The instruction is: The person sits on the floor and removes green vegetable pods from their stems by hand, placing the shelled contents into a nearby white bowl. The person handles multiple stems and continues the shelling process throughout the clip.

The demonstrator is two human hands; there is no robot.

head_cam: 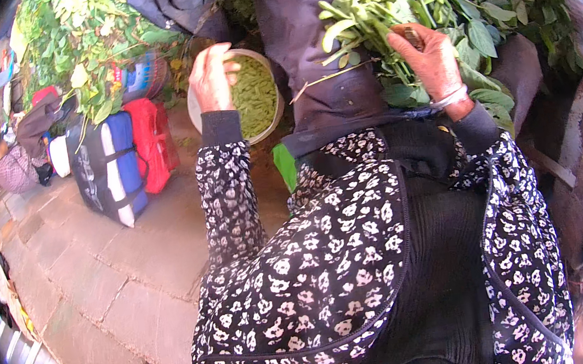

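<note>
My left hand (213, 81) is over the left rim of a pale round bucket (194, 112). Its fingers are loosely bent and apart, and no pod shows in them, though the palm is partly hidden. Green bean pods (256, 97), likely soybeans, fill much of the bucket's visible inside. On the right, my right hand (424, 54) grips the stems of a bunch of soybean plants (372, 3) over my lap. Plump green pods hang thickly on this bunch, among broad leaves. A thin bare stalk (330, 77) lies across my dark trouser leg (330, 98).
More leafy plants (490, 3) lie at the upper right, and another heap (55, 53) at the upper left. Packed bags, one blue and white (124, 166) and one red (152, 145), stand on the stone paving (136, 310). Another person (18, 167) is low at far left.
</note>
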